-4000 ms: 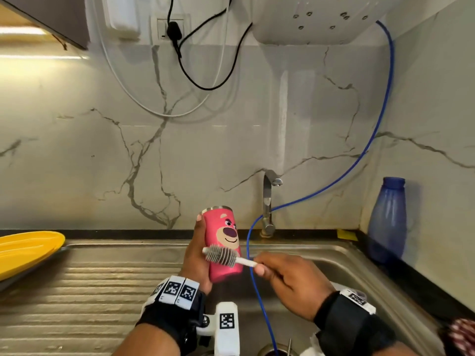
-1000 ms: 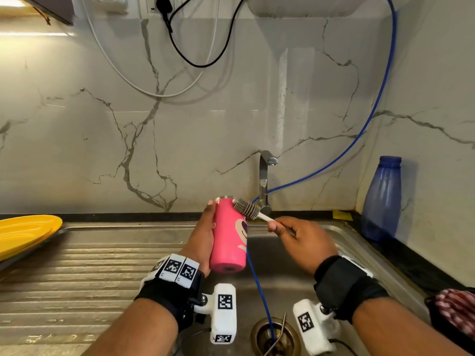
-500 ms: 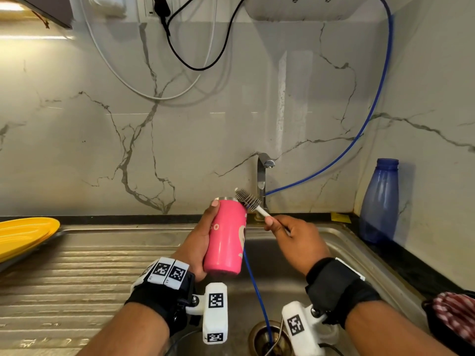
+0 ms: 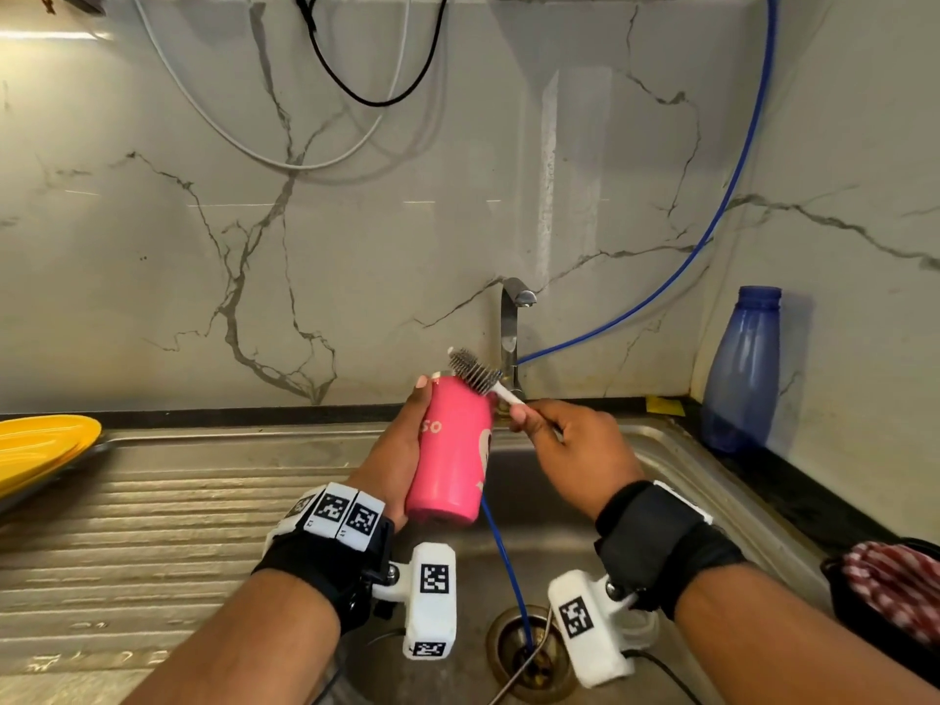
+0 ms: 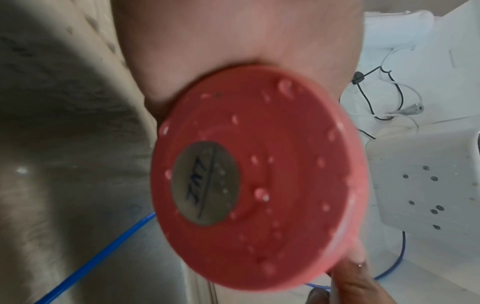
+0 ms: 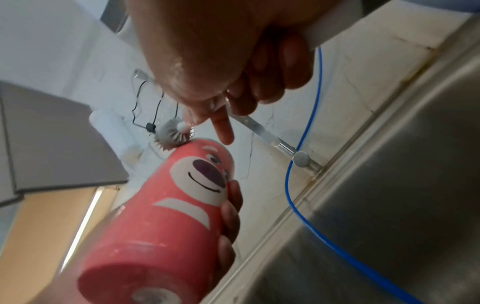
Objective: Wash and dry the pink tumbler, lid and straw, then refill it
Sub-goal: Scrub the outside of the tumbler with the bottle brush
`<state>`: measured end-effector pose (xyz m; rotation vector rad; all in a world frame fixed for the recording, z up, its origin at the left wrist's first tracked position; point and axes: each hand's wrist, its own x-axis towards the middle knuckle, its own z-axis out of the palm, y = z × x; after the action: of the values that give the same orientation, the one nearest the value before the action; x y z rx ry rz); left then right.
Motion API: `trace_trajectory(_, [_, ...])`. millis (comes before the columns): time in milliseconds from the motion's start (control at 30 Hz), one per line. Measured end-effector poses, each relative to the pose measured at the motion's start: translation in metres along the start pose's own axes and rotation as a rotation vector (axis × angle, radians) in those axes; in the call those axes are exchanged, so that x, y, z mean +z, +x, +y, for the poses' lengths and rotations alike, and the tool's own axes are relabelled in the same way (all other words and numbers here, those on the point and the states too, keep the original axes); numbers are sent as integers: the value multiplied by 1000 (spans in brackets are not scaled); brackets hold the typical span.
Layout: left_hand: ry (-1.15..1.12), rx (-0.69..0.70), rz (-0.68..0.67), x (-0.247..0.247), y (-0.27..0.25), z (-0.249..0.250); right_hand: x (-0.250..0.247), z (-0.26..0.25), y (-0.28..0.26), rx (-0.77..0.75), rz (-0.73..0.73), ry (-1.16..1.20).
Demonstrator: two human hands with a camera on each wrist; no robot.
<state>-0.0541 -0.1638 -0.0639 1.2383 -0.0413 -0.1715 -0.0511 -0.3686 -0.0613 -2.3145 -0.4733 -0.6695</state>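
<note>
My left hand (image 4: 402,450) grips the pink tumbler (image 4: 450,450) upright over the sink, its bear face turned to the right. The tumbler (image 6: 168,216) shows that face in the right wrist view, and its wet base (image 5: 259,174) fills the left wrist view. My right hand (image 4: 569,440) pinches the white handle of a grey bottle brush (image 4: 475,373). The bristle head of the brush (image 6: 168,133) lies across the tumbler's open rim. Lid and straw are not in view.
The tap (image 4: 511,328) stands behind the tumbler at the back of the steel sink (image 4: 671,475). A blue hose (image 4: 508,567) runs down into the drain (image 4: 529,648). A blue bottle (image 4: 742,368) stands right, a yellow plate (image 4: 40,450) left, a checked cloth (image 4: 895,582) lower right.
The brush went from the tumbler's side up to its rim. The tumbler turned so the bear face swung to the right, and it rose slightly.
</note>
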Motion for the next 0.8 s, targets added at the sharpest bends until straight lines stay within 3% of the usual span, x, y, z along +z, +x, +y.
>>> trace_trajectory(67, [-38, 1, 18, -6, 1, 1, 1, 1, -1, -20, -126, 66])
trace_trajectory(167, [-112, -18, 27, -17, 3, 3, -1, 1, -7, -94, -460, 97])
trace_trajectory(200, [-120, -14, 31, -19, 2, 4, -1, 1, -8, -118, -511, 85])
trace_trajectory(233, [-123, -12, 32, -19, 2, 4, -1, 3, -9, -119, -494, 72])
trace_trajectory(400, [16, 15, 32, -2, 3, -1, -3, 14, 1, 54, -32, 19])
trace_trajectory(467, [20, 25, 25, -2, 3, 0, 0, 13, 1, 46, -28, 65])
trace_trajectory(600, [-62, 29, 37, -15, 0, 4, 6, 8, -8, -62, -510, 201])
trace_trajectory(633, [-63, 25, 45, -17, 0, 4, 6, 10, -8, -78, -554, 197])
trace_trajectory(667, [-45, 24, 49, -16, -1, 3, 5, 13, -6, -67, -509, 180])
trace_trajectory(767, [97, 32, 27, -5, -2, -1, -2, 21, 5, 57, -121, 142])
trace_trajectory(800, [154, 39, 17, 2, -2, -1, -6, 24, 8, 92, -51, 141])
